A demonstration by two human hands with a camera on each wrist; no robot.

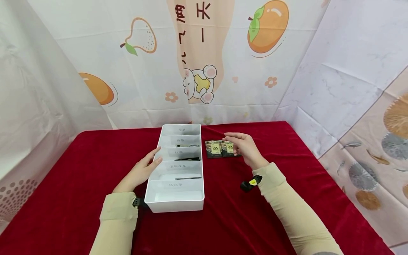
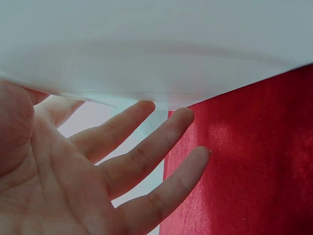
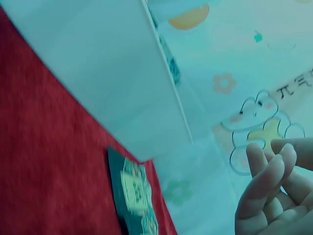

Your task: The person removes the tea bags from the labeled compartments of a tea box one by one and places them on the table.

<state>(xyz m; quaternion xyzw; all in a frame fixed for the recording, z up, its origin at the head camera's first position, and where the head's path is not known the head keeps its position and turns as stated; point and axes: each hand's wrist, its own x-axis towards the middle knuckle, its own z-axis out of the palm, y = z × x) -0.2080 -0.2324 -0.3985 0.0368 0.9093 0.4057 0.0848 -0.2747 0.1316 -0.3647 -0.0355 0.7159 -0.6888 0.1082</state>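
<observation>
My left hand (image 1: 139,172) is at the left side of a long white divided box (image 1: 175,206). In the left wrist view its fingers (image 2: 146,161) are spread and lightly bent under the box's white wall (image 2: 156,63); whether they touch it I cannot tell. Above two dark packets lying side by side, the left one (image 1: 214,149) and the right one (image 1: 227,148), hovers my right hand (image 1: 244,148). Its fingers are loosely bent, with nothing seen between them, and they partly cover the right packet. A packet (image 3: 134,193) also shows in the right wrist view, apart from the hand (image 3: 274,196).
Box compartments carry printed labels. Thin dark packets (image 1: 188,159) stand in some of the middle ones; the front compartment (image 1: 178,195) shows a bare floor. A red cloth (image 1: 79,170) covers the table. Behind hangs a printed white curtain (image 1: 143,71).
</observation>
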